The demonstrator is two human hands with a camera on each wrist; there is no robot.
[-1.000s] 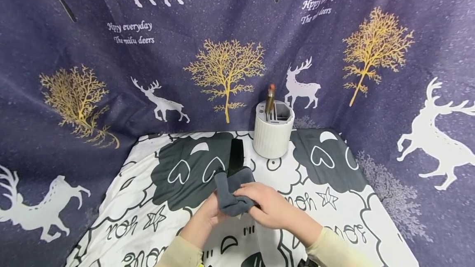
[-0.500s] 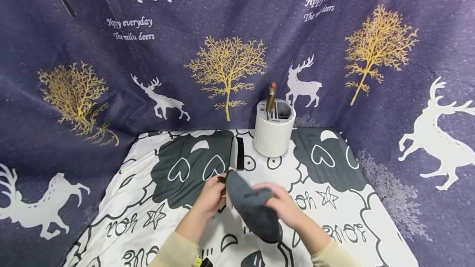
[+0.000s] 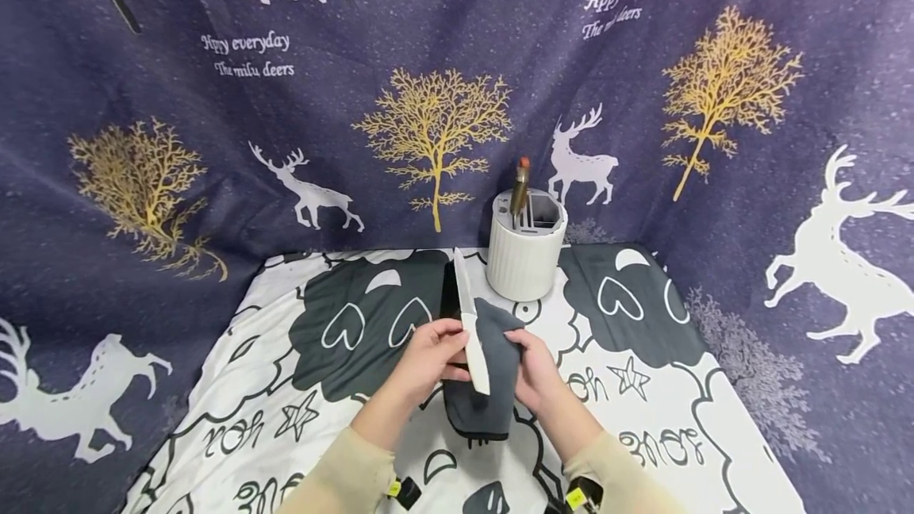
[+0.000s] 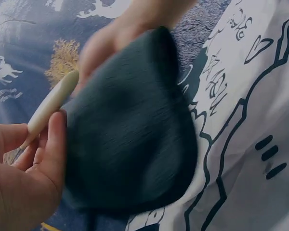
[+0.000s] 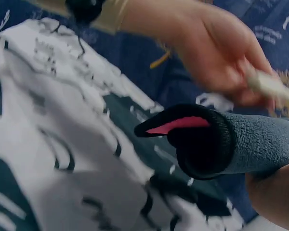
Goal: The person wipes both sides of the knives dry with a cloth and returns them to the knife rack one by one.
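In the head view, my left hand (image 3: pixel 428 357) pinches a knife (image 3: pixel 476 357) by its white handle, its pale blade pointing away towards the back. My right hand (image 3: pixel 537 371) grips a dark grey cloth (image 3: pixel 498 387) at its right edge, thumb on top. The folded cloth hangs behind and to the right of the handle, overlapped by it. From the right wrist, the cloth (image 5: pixel 262 142) shows black edging and a pink inner side at its fold. A flat black strip (image 3: pixel 449 292) lies beyond the left hand, partly hidden by the blade.
At the back stands a white ribbed holder (image 3: pixel 524 260) with a grey slotted top and a brown-handled utensil (image 3: pixel 520 190) in it. A patterned black-and-white sheet (image 3: pixel 271 355) covers the work surface. A purple deer-print curtain (image 3: pixel 307 109) closes off the back and sides.
The cloth, earlier bunched around the knife in both hands, has come off it to the right and opened out. The knife's handle and blade now show, tilted, in the left hand.
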